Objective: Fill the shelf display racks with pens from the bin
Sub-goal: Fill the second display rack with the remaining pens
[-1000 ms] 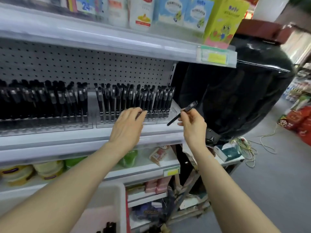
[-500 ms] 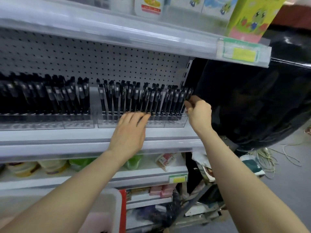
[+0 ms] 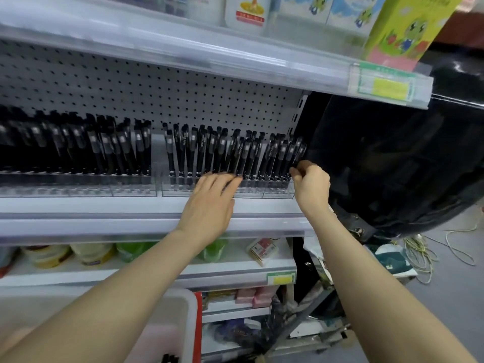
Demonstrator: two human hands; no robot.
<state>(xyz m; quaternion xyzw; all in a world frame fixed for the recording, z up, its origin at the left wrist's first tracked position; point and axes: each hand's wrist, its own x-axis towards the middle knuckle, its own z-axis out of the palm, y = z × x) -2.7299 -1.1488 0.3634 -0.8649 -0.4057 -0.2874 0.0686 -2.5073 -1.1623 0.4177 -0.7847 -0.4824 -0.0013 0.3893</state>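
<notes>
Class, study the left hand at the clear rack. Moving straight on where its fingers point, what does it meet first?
Likely the black pens standing in the right-hand rack, just beyond the fingertips of the left hand; they may already touch, depth is unclear.

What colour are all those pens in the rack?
The pens are black; the head view shows them.

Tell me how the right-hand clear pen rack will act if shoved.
The clear rack looks like thin rigid plastic, so it is probably stiff and light and would likely slide on the smooth shelf. Its upright pens lean unevenly, so they may rattle or tilt.
</notes>
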